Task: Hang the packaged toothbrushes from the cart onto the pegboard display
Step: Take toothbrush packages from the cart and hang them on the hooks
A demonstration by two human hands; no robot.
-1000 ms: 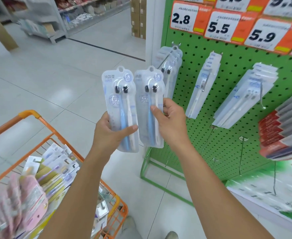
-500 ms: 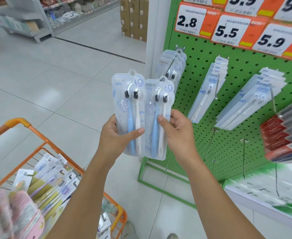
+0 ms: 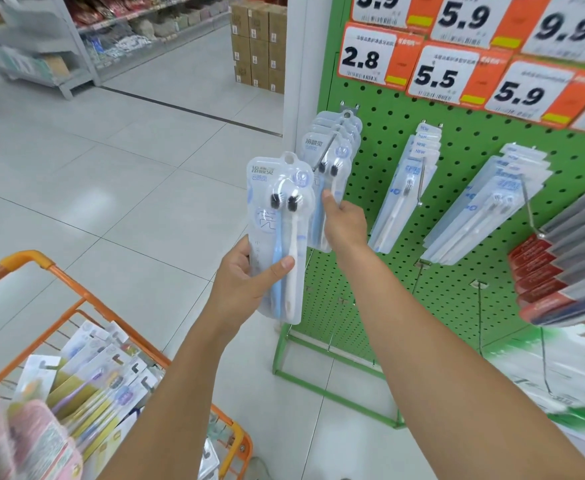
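Toothbrush pack (image 3: 277,237): clear blister, two brushes, blue and white, dark bristles; left hand (image 3: 246,282) grip closed round its lower half, near centre; second like pack (image 3: 322,188) gripped by right hand (image 3: 344,225) at hook on green pegboard (image 3: 388,161), far right; orange cart (image 3: 76,306) near left; pale tiled floor (image 3: 128,174).

Readable text: price cards and pack print

Orange-and-white price cards (image 3: 376,58) along the top of the green pegboard (image 3: 457,161): 2.8, 5.5 (image 3: 436,77), 5.9 three times, 9.9 (image 3: 568,29). "NEW" repeats on the hanging packs (image 3: 422,143). Chinese brand print on the held toothbrush pack (image 3: 279,216), too small to read surely.
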